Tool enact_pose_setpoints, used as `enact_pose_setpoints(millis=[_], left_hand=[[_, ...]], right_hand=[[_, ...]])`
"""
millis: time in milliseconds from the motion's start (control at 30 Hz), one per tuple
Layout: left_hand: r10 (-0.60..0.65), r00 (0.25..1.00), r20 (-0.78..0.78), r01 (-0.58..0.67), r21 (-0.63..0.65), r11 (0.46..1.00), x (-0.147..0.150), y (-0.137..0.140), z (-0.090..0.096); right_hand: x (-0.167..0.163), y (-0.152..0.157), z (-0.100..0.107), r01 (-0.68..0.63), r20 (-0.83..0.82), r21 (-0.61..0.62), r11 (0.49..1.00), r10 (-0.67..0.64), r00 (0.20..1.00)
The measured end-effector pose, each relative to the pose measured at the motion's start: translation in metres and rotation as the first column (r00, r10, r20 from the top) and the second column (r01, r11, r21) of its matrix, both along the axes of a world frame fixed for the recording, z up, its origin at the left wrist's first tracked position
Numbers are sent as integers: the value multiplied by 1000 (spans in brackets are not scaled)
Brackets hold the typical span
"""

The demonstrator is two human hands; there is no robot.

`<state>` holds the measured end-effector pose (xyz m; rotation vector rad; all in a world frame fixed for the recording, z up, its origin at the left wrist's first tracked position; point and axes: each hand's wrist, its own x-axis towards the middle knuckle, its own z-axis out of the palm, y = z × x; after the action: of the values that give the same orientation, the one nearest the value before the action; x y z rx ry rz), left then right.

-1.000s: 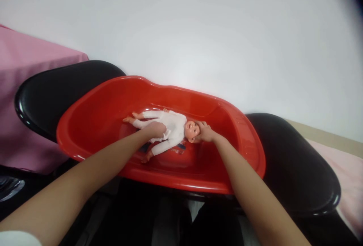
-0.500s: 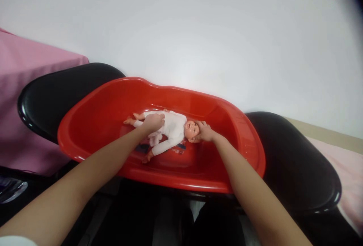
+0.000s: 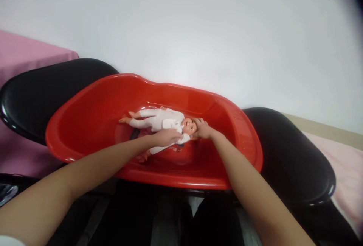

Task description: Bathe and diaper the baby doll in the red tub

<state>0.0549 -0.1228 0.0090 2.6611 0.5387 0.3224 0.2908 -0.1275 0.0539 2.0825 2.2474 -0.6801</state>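
Observation:
A baby doll (image 3: pixel 159 119) in white clothes lies on its back inside a red baby bathtub (image 3: pixel 87 125), head to the right and legs to the left. My right hand (image 3: pixel 202 128) cups the crown of its head, fingers over the forehead. Beside the doll's chin and shoulder, my left hand (image 3: pixel 168 136) is closed on a white cloth (image 3: pixel 185 138), parts of which stick out around the fingers. The doll's near arm, in a white sleeve, passes partly behind my left hand and forearm.
Black rounded surfaces (image 3: pixel 51 91) (image 3: pixel 292 155) flank the tub on both sides. Pink cloth (image 3: pixel 34 49) covers something at the far left, and paler pink fabric (image 3: pixel 346 170) lies at the right. A white wall (image 3: pixel 181 30) rises behind the tub.
My left hand has moved right with the white cloth, from the doll's hips to near its chin. My right hand stays on the head. The view has shifted slightly.

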Motion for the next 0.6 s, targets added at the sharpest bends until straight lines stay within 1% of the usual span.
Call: enact_pose_setpoints(millis=[67,167,233,300,333,400,433,500,533,600], left_hand=[[-100,987,-129,98,-20,995,5,-4,-7],[-190,920,-343,159,-116,980,9,-11,-16],[-235,888,-394,187,-158,970,8,-13,-18],[-238,910,-338,196,-155,968,5,-13,-15],[-206,938,-278,172,-144,975,3,-12,-12],[-82,988,-133,66,-122,990,0,-9,-6],[-8,998,-70,0,-116,993,0,-8,-2],[125,992,6,-123,-125,985,0,-5,3],[158,987,23,-153,-140,978,0,-4,5],[142,990,18,-137,-173,975,0,-2,5]], right_hand=[[-1,-1,1,-6,0,4,1000,6,1000],[-1,-2,1,2,-8,6,1000,-2,1000],[0,-2,0,12,-12,3,1000,-12,1000],[0,-2,0,16,-15,8,1000,-16,1000],[0,-2,0,16,-18,10,1000,-16,1000],[0,-2,1,18,-20,10,1000,-18,1000],[0,-2,1,19,-20,9,1000,-19,1000],[-1,-3,2,21,-21,8,1000,-20,1000],[-1,-3,2,23,-20,10,1000,-23,1000],[-1,-3,2,24,-22,14,1000,-24,999]])
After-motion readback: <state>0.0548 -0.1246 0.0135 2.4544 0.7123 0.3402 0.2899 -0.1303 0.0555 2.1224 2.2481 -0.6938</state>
